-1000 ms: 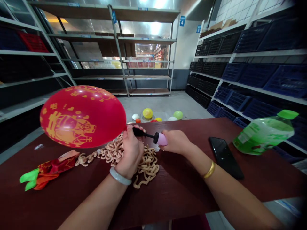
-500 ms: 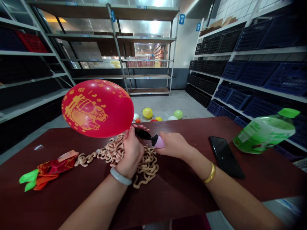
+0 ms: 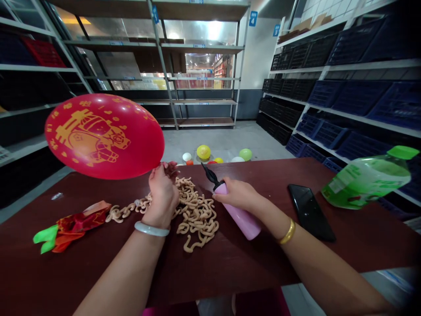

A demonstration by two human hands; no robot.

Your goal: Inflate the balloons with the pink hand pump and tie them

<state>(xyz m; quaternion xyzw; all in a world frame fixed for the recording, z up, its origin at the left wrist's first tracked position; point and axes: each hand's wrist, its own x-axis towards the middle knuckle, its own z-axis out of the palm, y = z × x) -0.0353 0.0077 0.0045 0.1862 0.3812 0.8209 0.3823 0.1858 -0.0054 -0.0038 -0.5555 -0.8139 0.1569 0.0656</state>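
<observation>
An inflated red balloon (image 3: 105,138) with gold print floats up and left of my left hand (image 3: 163,186), whose fingers pinch it at the neck. My right hand (image 3: 237,194) is wrapped round a pink balloon pump (image 3: 244,219) with a black nozzle (image 3: 210,174). The nozzle is apart from the balloon and points up and left. Beneath and beside my left hand lies a heap of beige curly chain links (image 3: 197,215). A strand of them runs left to several uninflated balloons (image 3: 74,226) in red, orange and green.
A black phone (image 3: 311,213) and a green-capped bottle (image 3: 368,177) stand on the right of the dark red table (image 3: 256,267). Several small balloons (image 3: 204,152) lie on the floor beyond it. Shelves with blue crates (image 3: 355,98) line the right side; metal racks (image 3: 200,103) stand behind.
The pump's nozzle has come away from the balloon's neck. My left hand has moved left with the balloon, and the pump now lies angled, more of its body showing.
</observation>
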